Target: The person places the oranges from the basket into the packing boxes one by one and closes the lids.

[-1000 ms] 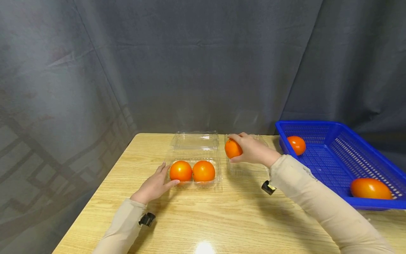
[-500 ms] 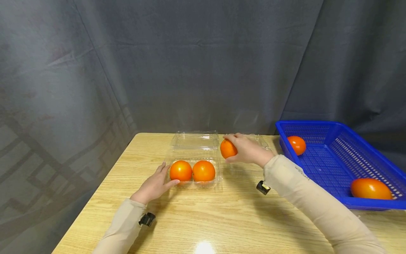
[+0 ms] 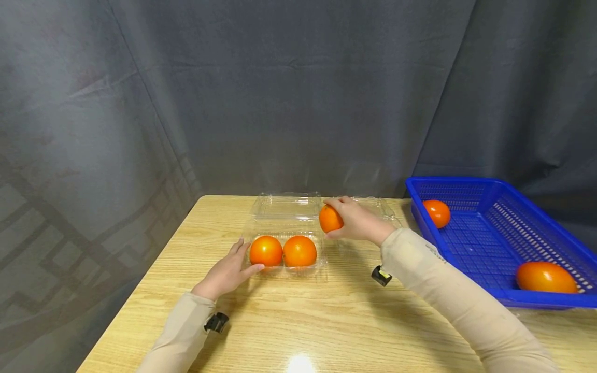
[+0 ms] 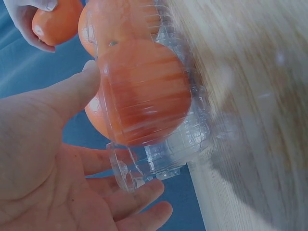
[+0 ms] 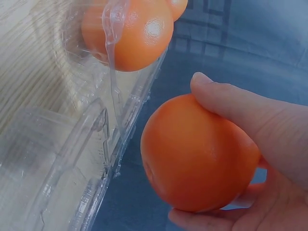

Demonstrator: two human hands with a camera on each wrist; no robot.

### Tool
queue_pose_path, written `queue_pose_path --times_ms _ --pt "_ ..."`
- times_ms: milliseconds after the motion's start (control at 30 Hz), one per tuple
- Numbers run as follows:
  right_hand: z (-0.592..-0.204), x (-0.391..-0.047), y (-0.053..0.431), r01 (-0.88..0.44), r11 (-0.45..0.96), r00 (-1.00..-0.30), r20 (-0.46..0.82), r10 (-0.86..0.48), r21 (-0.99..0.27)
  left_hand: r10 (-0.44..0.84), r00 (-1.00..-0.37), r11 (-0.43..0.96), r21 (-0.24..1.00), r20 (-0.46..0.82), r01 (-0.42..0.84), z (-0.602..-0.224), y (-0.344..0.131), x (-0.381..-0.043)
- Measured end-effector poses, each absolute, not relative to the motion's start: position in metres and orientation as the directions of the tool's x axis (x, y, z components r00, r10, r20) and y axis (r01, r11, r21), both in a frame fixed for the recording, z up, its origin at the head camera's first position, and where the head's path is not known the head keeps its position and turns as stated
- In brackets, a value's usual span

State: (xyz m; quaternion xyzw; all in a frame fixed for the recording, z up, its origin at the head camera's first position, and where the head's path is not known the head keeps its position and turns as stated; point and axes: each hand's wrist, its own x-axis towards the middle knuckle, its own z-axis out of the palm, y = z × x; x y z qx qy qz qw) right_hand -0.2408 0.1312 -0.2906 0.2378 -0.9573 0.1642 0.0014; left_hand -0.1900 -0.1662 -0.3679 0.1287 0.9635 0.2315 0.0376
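In the head view, my right hand [image 3: 356, 220] grips an orange [image 3: 330, 218], thumb on one side and fingers on the other. The orange is held up beside the right end of an open clear plastic clamshell box [image 3: 322, 254]. Two oranges, a left one [image 3: 266, 252] and a right one [image 3: 300, 252], sit side by side in that box. My left hand [image 3: 225, 273] lies against the box's left end, thumb along the front and fingers spread; the left wrist view shows the fingers fairly straight at the box's corner [image 4: 126, 168]. In the right wrist view, the gripped orange [image 5: 197, 154] is well clear of the box wall.
A second clear plastic box [image 3: 373, 207] stands behind and right, partly hidden by my right hand. To the right is a blue plastic basket [image 3: 480, 243] with one orange fruit [image 3: 437, 213] at its far left and another orange fruit [image 3: 545, 277] near its front. A grey curtain [image 3: 298, 103] hangs behind the table.
My right hand has moved left with the orange, from over the second box toward the box with two oranges. My left hand has stayed in place.
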Motion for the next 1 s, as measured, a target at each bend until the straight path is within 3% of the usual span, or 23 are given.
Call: queue_pose_path --times_ms 300,1000 --pt "-0.297 -0.244 0.127 -0.495 0.812 -0.868 0.134 -0.478 -0.309 0.263 -0.965 0.860 0.458 -0.015 0.228 -0.368 -0.166 -0.190" --pt "-0.299 -0.253 0.119 -0.419 0.832 -0.905 0.090 -0.416 -0.364 0.262 -0.965 0.861 0.455 -0.017 0.226 -0.368 -0.166 -0.190"
